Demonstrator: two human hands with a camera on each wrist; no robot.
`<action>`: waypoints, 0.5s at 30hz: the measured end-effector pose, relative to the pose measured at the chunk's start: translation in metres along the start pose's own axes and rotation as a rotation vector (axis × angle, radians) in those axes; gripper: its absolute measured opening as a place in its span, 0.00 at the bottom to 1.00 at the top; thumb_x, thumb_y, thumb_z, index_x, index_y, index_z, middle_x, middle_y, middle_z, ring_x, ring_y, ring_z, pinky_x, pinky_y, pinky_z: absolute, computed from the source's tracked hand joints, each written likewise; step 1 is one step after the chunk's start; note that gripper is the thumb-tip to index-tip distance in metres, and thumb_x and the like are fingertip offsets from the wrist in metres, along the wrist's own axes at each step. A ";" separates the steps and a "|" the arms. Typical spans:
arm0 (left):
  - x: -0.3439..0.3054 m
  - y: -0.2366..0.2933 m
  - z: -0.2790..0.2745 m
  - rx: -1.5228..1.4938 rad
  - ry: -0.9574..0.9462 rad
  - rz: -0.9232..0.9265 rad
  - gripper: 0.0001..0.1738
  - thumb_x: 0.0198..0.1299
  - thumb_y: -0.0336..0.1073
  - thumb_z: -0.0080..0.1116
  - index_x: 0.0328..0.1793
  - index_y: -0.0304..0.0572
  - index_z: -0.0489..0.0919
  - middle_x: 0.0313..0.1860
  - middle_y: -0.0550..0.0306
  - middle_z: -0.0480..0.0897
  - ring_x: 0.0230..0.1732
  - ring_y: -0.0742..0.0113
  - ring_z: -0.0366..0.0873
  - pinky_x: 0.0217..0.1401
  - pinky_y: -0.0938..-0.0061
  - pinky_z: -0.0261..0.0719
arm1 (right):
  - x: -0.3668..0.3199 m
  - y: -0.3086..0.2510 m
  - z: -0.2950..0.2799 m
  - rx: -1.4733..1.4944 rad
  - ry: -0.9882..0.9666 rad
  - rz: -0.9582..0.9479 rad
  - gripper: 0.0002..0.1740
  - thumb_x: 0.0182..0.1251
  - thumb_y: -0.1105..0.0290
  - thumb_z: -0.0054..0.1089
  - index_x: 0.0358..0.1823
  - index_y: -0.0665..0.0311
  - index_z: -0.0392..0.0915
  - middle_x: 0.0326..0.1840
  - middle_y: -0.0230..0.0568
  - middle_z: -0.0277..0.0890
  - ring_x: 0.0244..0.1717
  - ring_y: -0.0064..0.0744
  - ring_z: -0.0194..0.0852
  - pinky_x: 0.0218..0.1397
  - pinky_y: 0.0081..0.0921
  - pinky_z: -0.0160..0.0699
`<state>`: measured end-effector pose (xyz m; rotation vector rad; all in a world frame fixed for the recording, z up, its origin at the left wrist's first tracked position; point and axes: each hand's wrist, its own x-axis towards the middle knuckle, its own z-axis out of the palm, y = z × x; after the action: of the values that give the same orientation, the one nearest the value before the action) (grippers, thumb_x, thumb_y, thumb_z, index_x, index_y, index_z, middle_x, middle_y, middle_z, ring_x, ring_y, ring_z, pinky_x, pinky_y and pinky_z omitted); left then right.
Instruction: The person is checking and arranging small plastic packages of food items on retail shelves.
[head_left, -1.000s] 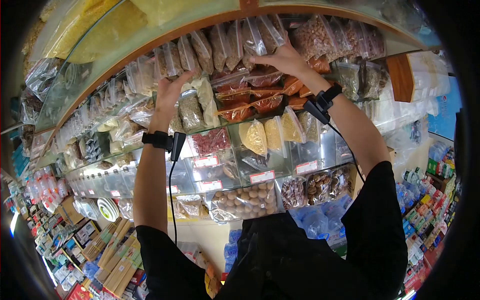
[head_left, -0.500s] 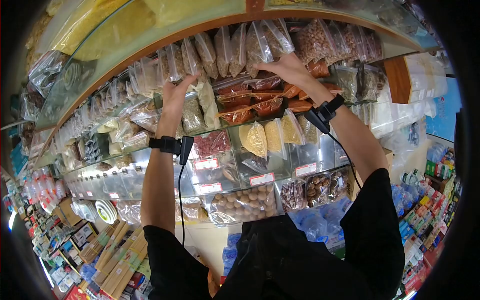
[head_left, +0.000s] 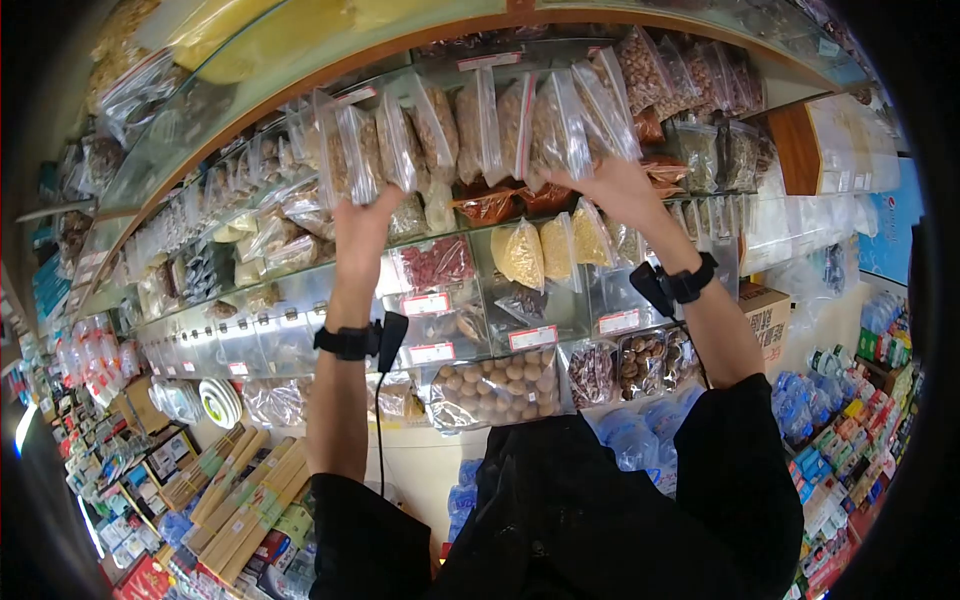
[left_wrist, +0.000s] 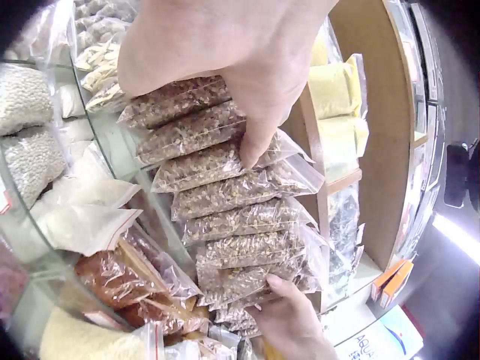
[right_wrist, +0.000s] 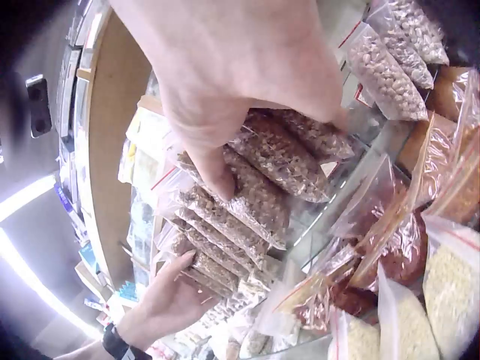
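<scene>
A row of several clear zip bags of brown, coarse dried goods [head_left: 470, 130] stands side by side on the upper shelf in the head view. My left hand [head_left: 362, 235] grips the row at its left end, its thumb pressed on a bag front in the left wrist view. At the other end, my right hand [head_left: 622, 195] holds the row, thumb against the bag [right_wrist: 259, 191]. The bags lean closely together between both hands, zip edges toward me. The fingers behind the bags are largely hidden.
Bags of red-orange powder [head_left: 490, 208] lie right below the row, with bags of yellow grain [head_left: 518, 255] lower down. Bags of pinkish nuts [head_left: 642, 75] stand to the right. A wooden-edged glass shelf [head_left: 400, 42] curves overhead; cardboard boxes [head_left: 765, 320] stand low right.
Both hands have come down and toward me with the row of bags, which now hangs farther out over the red-orange bags. Shelf labels show behind the row.
</scene>
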<state>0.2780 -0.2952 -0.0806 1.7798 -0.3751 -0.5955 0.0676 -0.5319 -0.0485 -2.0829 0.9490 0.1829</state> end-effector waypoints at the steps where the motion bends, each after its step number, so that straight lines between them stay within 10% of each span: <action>1: -0.014 -0.004 -0.005 -0.029 0.035 -0.010 0.20 0.55 0.38 0.71 0.45 0.26 0.84 0.37 0.60 0.84 0.37 0.74 0.75 0.43 0.73 0.74 | -0.017 -0.003 0.006 0.055 0.045 -0.131 0.49 0.56 0.24 0.61 0.22 0.76 0.81 0.22 0.53 0.77 0.23 0.38 0.77 0.39 0.42 0.79; 2: -0.029 -0.010 -0.013 -0.059 0.069 -0.020 0.20 0.55 0.37 0.71 0.47 0.26 0.83 0.39 0.59 0.85 0.38 0.73 0.77 0.44 0.73 0.75 | -0.025 0.005 0.020 0.062 0.041 -0.141 0.49 0.56 0.24 0.61 0.22 0.76 0.81 0.22 0.53 0.77 0.23 0.38 0.77 0.39 0.42 0.79; 4: -0.064 -0.023 -0.029 -0.018 0.080 -0.052 0.22 0.55 0.35 0.70 0.52 0.26 0.81 0.44 0.56 0.86 0.42 0.70 0.79 0.47 0.71 0.77 | -0.041 0.015 0.046 -0.036 0.289 -0.511 0.41 0.69 0.37 0.57 0.58 0.75 0.78 0.58 0.63 0.78 0.48 0.42 0.84 0.65 0.37 0.80; 5: -0.086 -0.023 -0.033 -0.027 0.108 -0.068 0.23 0.55 0.35 0.70 0.54 0.26 0.81 0.45 0.55 0.86 0.43 0.69 0.80 0.46 0.71 0.78 | -0.060 0.009 0.038 -0.123 -0.217 -0.164 0.41 0.75 0.53 0.57 0.79 0.68 0.54 0.81 0.56 0.56 0.71 0.42 0.69 0.83 0.34 0.59; 11: -0.189 -0.072 -0.053 -0.085 0.145 -0.223 0.25 0.55 0.35 0.68 0.57 0.26 0.81 0.41 0.55 0.85 0.38 0.71 0.78 0.41 0.70 0.78 | -0.134 0.059 0.112 0.466 -0.177 -0.077 0.49 0.60 0.55 0.73 0.78 0.66 0.60 0.82 0.56 0.54 0.78 0.47 0.58 0.83 0.33 0.52; 14: -0.235 -0.087 -0.067 -0.159 0.096 -0.300 0.21 0.54 0.37 0.70 0.49 0.26 0.84 0.36 0.56 0.85 0.33 0.72 0.76 0.37 0.69 0.76 | -0.161 0.064 0.135 0.270 -0.197 -0.221 0.50 0.58 0.55 0.75 0.78 0.66 0.60 0.82 0.58 0.52 0.78 0.49 0.57 0.83 0.33 0.51; 15: -0.251 -0.093 -0.074 -0.084 0.093 -0.329 0.19 0.54 0.38 0.70 0.44 0.28 0.85 0.32 0.59 0.84 0.30 0.73 0.75 0.34 0.70 0.74 | -0.166 0.041 0.122 0.024 -0.483 0.064 0.52 0.56 0.53 0.77 0.78 0.67 0.60 0.83 0.61 0.49 0.80 0.52 0.53 0.84 0.33 0.47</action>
<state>0.1103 -0.0752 -0.1038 1.7933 0.0093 -0.7437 -0.0546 -0.3645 -0.0824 -1.8619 0.7144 0.6709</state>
